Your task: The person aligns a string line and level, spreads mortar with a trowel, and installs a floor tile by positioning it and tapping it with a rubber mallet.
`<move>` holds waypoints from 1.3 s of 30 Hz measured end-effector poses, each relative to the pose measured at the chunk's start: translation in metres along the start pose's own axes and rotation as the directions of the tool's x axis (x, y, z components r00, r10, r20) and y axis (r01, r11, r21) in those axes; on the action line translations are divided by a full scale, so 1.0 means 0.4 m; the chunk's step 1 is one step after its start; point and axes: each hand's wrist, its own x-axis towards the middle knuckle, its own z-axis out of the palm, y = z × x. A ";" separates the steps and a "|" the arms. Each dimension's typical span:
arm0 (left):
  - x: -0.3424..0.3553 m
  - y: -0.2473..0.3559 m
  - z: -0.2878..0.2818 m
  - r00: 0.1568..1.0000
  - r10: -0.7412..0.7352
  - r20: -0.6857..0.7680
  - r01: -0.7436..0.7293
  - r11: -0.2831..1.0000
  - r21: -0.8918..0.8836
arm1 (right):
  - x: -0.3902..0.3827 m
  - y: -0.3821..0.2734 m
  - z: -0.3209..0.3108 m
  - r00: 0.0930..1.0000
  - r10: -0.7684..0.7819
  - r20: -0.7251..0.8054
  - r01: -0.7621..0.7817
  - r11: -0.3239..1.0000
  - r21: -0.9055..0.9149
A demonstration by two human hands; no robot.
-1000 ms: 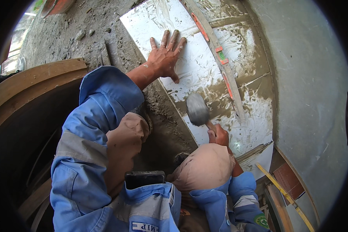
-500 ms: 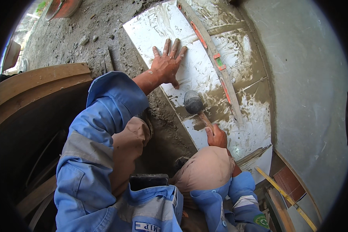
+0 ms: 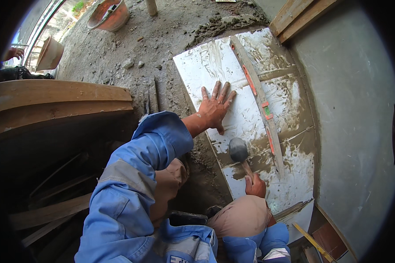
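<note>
My left hand [image 3: 213, 109] lies flat on a white tile [image 3: 206, 61], its muddy fingers spread. Closed round the wooden handle [image 3: 247, 169] of a rubber mallet is my right hand [image 3: 256, 186]. The mallet's dark head [image 3: 238, 149] is over the tiles near the joint below my left hand; whether it touches them I cannot tell. A spirit level [image 3: 260, 94] with red grips and a green vial lies lengthwise along the row of tiles, to the right of my left hand. Wet grey mortar smears the tiles and their joints.
A smooth grey wall [image 3: 351, 109] borders the tiles on the right. Curved-looking wooden boards [image 3: 66, 98] stand at left. Beyond are an orange bucket [image 3: 112, 19], another tub [image 3: 49, 53] and rubble. A person's hand [image 3: 16, 53] shows at the far left. A yellow strip [image 3: 312, 241] lies lower right.
The view has shifted up and left, so everything appears lower and further right. Both hands keep their places on the tile and the mallet handle. The level has not moved on the tiles.
</note>
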 end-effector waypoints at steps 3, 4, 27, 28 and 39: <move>-0.002 0.005 0.001 1.000 -0.014 0.022 0.014 1.000 -0.003 | -0.001 -0.004 -0.002 1.000 0.023 0.017 -0.024 0.997 0.074; 0.002 -0.001 -0.002 1.000 -0.012 -0.003 0.012 1.000 0.007 | 0.009 -0.010 -0.009 1.000 0.025 0.007 -0.026 0.994 0.103; 0.145 -0.175 -0.148 0.974 -0.207 -0.098 0.204 0.978 -0.033 | 0.261 -0.149 -0.035 0.951 -0.195 -0.238 0.241 0.954 0.179; 0.152 -0.164 -0.147 0.972 -0.219 -0.083 0.217 0.976 -0.027 | 0.266 -0.144 -0.030 0.968 -0.147 -0.203 0.171 0.980 0.104; 0.111 -0.030 -0.089 0.988 -0.148 -0.033 0.149 0.989 0.027 | 0.297 -0.137 -0.340 0.911 -0.010 -0.412 0.122 0.962 0.245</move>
